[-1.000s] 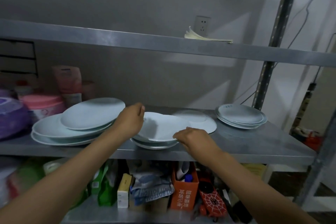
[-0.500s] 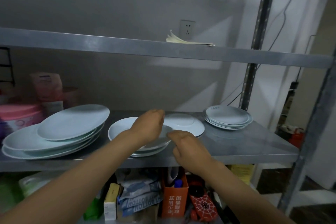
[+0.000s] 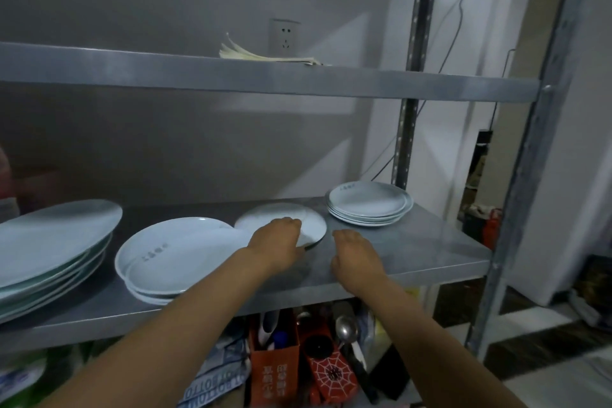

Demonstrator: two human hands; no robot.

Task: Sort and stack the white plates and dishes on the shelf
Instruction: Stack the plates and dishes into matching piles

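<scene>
On the grey metal shelf (image 3: 414, 252) stand three stacks of white plates: large oval platters (image 3: 49, 248) at the far left, a middle stack of deep dishes (image 3: 175, 255), and small plates (image 3: 369, 204) at the right. Between the middle and right stacks lies a single flat white plate (image 3: 291, 217). My left hand (image 3: 276, 240) rests on that plate's near edge, fingers curled over the rim. My right hand (image 3: 354, 250) lies just right of the plate on the bare shelf, fingers bent, holding nothing.
A steel upright (image 3: 410, 89) stands behind the small plates, and a thicker post (image 3: 530, 175) at the shelf's right front corner. The upper shelf (image 3: 265, 76) carries papers (image 3: 265, 56). Below are an orange box (image 3: 275, 371), a spoon (image 3: 346, 331) and packets.
Both hands left the middle stack of dishes and moved right; my left hand now lies on the single flat plate, my right hand beside it. The view swung right.
</scene>
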